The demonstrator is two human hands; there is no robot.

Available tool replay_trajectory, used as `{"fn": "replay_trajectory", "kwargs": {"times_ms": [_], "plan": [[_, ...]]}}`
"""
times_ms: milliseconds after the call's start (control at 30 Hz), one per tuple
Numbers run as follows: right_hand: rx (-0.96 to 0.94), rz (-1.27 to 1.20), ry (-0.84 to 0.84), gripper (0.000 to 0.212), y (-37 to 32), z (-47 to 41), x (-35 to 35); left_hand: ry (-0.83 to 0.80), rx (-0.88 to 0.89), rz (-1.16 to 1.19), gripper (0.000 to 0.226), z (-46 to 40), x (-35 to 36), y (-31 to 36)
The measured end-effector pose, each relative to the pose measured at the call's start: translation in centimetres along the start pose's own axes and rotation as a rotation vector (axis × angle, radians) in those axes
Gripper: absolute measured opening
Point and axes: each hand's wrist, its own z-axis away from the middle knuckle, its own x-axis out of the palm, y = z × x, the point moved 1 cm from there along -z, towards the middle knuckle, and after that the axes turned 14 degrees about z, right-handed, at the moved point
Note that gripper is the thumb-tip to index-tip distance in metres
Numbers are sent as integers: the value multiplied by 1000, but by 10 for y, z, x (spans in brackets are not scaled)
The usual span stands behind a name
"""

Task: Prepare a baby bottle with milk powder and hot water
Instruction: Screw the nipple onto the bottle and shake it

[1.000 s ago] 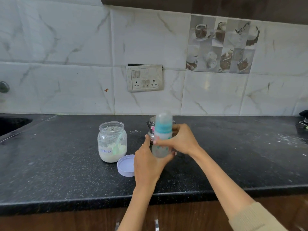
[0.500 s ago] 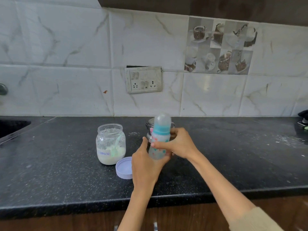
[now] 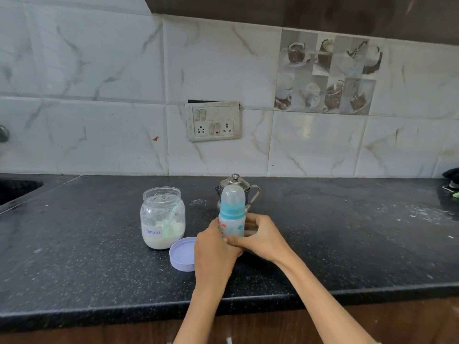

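A baby bottle (image 3: 232, 214) with a teal collar and a clear dome cap stands upright over the black counter (image 3: 347, 244). My left hand (image 3: 213, 252) grips its lower body from the left. My right hand (image 3: 260, 237) wraps round it from the right, fingers curled across the front. The bottle's base is hidden by my hands. To the left stands an open glass jar (image 3: 162, 217) labelled formula, part full of white powder with a pale green scoop inside. Its lilac lid (image 3: 182, 253) lies upturned beside my left hand. A small steel kettle (image 3: 249, 188) sits right behind the bottle.
A switch and socket plate (image 3: 213, 121) is on the tiled wall behind. A dark sink (image 3: 15, 189) is at the far left. White powder specks are scattered on the counter's right side (image 3: 417, 212). A dark object (image 3: 452, 177) lies at the right edge.
Both hands have lowered the bottle toward the counter, and my right hand has slid from the collar down to the bottle's body. The kettle behind is now uncovered.
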Motion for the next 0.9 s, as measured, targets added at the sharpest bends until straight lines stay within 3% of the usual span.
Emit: {"fn": "replay_trajectory", "kwargs": {"times_ms": [200, 333, 433, 900], "plan": [[34, 1, -9, 74, 8, 1, 0, -31, -17, -43, 53, 1, 2, 3], [65, 82, -41, 57, 14, -7, -28, -62, -72, -98, 86, 0, 3, 1], [120, 119, 6, 57, 33, -20, -56, -66, -87, -139, 105, -2, 2, 0], [260, 177, 5, 63, 83, -75, -103, -37, -85, -31, 110, -7, 7, -11]]}}
